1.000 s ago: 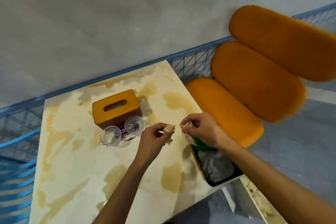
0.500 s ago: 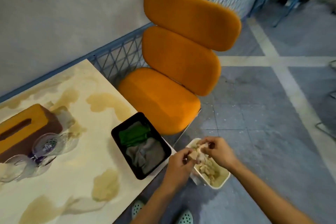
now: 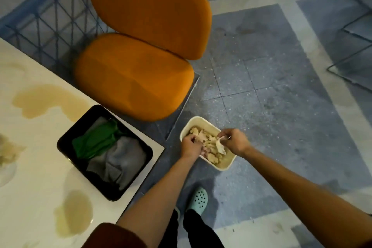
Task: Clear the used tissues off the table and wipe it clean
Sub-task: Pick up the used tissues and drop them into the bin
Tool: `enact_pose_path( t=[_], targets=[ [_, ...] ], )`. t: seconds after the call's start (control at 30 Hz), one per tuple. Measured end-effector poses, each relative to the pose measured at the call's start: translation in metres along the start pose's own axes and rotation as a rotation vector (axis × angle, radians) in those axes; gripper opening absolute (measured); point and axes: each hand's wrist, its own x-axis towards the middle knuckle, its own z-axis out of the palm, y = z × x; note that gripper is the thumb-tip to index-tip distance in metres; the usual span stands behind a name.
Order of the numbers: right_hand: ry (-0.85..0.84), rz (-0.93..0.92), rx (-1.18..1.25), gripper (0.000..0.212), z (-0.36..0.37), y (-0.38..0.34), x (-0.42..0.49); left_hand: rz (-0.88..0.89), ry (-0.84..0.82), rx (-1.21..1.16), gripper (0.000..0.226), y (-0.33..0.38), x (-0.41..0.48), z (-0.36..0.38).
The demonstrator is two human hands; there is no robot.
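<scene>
A white bin [image 3: 201, 122] stands on the floor right of the table, filled with crumpled used tissues [image 3: 211, 144]. Both my hands reach into it. My right hand [image 3: 234, 142] pinches a tissue piece [image 3: 220, 146] at the bin's right side. My left hand [image 3: 191, 146] is down among the tissues at the left side, fingers curled; what it holds is hidden. The cream table [image 3: 30, 177] at the left carries brownish spill stains [image 3: 74, 212].
A black tray [image 3: 66, 137] with green and grey cloths [image 3: 112, 153] sits at the table's right edge. An orange chair [image 3: 136, 74] stands beyond the bin, a blue wire fence behind it. My foot in a mint clog [image 3: 199, 200] is on the floor.
My hands moved from above the table over to the floor bin, carrying the tissues, and have gone lower into it. The view swung right and down.
</scene>
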Motion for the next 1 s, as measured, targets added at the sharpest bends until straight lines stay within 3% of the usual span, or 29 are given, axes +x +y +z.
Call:
enact_pose_path(
  t=[0.13, 0.23, 0.33, 0.43, 0.63, 1.0],
  targets=[
    [-0.038, 0.054, -0.024, 0.029, 0.016, 0.018, 0.014, -0.072, -0.079, 0.049, 0.054, -0.008, 0.016, 0.014],
    [-0.085, 0.078, -0.028, 0.039, 0.021, 0.029, 0.015, -0.048, -0.148, 0.091, 0.059, -0.016, 0.014, 0.016],
    [-0.093, 0.073, -0.03, 0.035, 0.024, 0.035, 0.012, -0.061, -0.119, 0.066, 0.062, -0.025, 0.016, 0.014],
    [-0.101, 0.042, -0.018, 0.029, 0.024, 0.032, 0.004, -0.068, -0.078, 0.031, 0.045, -0.029, 0.011, 0.013],
    [-0.073, -0.11, -0.025, 0.017, 0.02, 0.009, -0.019, 0.105, -0.042, -0.045, 0.018, -0.024, -0.02, 0.004],
    [0.029, -0.346, 0.038, 0.018, 0.001, -0.047, -0.094, 0.41, 0.073, -0.033, 0.017, -0.005, -0.123, -0.038]
  ],
)
